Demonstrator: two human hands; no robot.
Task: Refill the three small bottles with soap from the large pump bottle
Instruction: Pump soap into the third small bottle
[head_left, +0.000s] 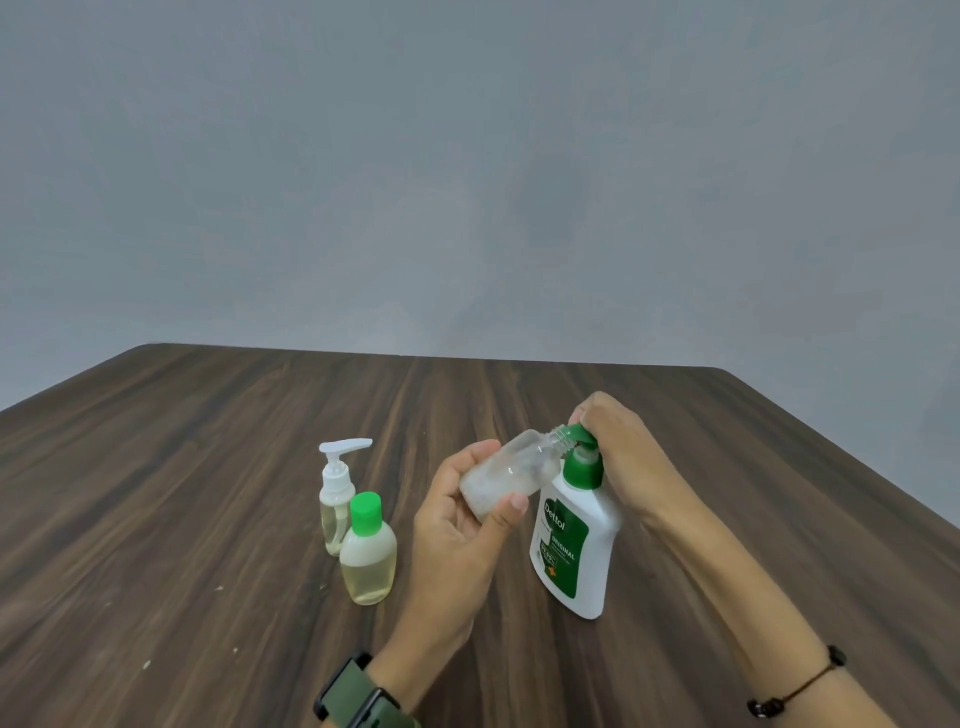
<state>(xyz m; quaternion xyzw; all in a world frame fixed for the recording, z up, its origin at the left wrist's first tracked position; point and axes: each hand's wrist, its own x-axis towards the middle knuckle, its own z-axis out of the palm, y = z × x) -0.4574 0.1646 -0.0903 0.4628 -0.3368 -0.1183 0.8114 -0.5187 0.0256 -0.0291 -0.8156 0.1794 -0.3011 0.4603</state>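
A large white pump bottle with a green label and green pump stands on the wooden table. My right hand curls over its green pump head. My left hand grips a small clear uncapped bottle, tilted so its open neck sits under the pump's spout. To the left stand two other small bottles holding yellowish liquid: one with a white pump top, and in front of it one with a green cap.
The dark wooden table has a far edge against a plain grey wall. A few pale specks lie on the table's near left part. A watch is on my left wrist and a cord bracelet on my right.
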